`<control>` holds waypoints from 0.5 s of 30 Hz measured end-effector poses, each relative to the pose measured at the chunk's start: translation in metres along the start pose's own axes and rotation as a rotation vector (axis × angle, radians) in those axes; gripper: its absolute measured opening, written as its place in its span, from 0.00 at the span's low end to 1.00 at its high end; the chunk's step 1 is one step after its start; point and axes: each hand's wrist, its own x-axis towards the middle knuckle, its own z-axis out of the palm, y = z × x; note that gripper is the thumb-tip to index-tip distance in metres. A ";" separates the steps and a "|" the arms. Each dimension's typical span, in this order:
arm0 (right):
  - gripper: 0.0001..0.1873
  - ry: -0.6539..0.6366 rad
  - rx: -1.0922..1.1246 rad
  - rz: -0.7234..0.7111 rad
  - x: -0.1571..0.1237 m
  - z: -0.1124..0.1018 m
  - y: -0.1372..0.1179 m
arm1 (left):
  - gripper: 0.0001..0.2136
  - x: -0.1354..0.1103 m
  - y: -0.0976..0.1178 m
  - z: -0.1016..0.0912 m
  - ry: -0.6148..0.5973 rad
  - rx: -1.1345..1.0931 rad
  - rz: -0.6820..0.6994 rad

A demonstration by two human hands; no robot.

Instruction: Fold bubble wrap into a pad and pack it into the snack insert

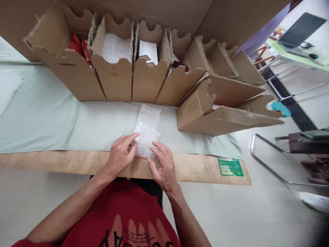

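Observation:
A clear bubble wrap pouch (147,128) lies flat on the light green cloth (102,127), its near end reaching the table's bare wooden edge. My left hand (122,153) is at the pouch's left side, index finger and thumb parted with the fingertips against its edge. On the opposite side, my right hand (163,165) has its fingers spread, the fingertips by the lower right edge. Neither hand is wrapped round the pouch. Whether anything is inside the pouch, I cannot tell.
Several cardboard bins (111,80) stand in a row behind the pouch, holding red packets (78,46), bubble wrap (116,48) and white cards (148,50). An angled cardboard bin (191,111) sits to the right. A green label (230,166) is on the wooden edge (195,168).

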 end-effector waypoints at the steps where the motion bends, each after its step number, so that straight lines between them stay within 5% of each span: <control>1: 0.17 0.001 -0.001 -0.001 0.000 0.001 0.000 | 0.16 0.000 -0.001 0.000 -0.017 -0.009 -0.012; 6: 0.18 -0.061 -0.054 -0.003 -0.002 0.004 0.003 | 0.20 0.006 -0.007 0.004 -0.159 0.110 -0.067; 11: 0.22 -0.207 -0.175 -0.019 -0.001 0.004 0.003 | 0.20 0.008 -0.005 0.000 -0.159 0.316 -0.024; 15: 0.20 -0.290 -0.252 -0.048 0.001 0.003 0.007 | 0.20 0.000 -0.006 -0.017 -0.109 0.296 0.186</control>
